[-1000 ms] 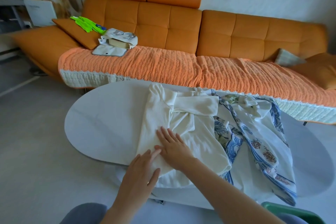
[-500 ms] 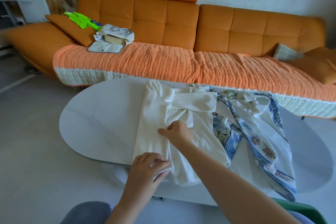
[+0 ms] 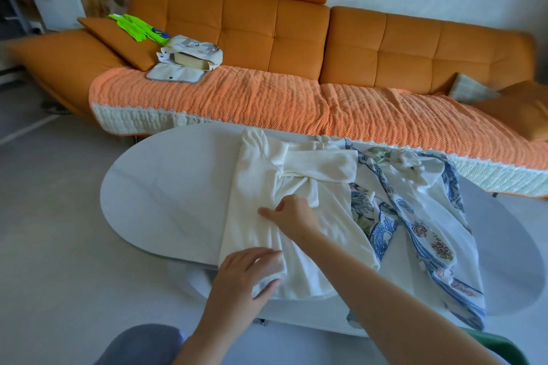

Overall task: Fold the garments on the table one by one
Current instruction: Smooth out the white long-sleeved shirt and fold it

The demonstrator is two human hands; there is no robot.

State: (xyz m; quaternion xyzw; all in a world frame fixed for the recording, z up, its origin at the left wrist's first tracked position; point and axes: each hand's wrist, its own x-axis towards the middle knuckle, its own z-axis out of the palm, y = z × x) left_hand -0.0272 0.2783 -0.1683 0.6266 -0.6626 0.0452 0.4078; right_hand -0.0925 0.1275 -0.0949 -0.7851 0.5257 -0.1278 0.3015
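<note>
A cream ribbed garment lies lengthwise on the oval white table, its sleeves crossed over the chest. My left hand grips its bottom hem at the table's near edge, thumb under the cloth. My right hand rests on the middle of the garment with fingers curled, pinching a fold. To the right lies a white garment with a blue pattern, partly under the cream one and hanging over the table's near edge.
An orange sofa with a woven orange throw stands right behind the table. On it lie a cloth bag with a box and a green item. A green chair edge shows at bottom right.
Both hands lay flat on the garment a second ago. My left hand has since slid to the hem and gripped it, and my right hand has curled onto a fold further up.
</note>
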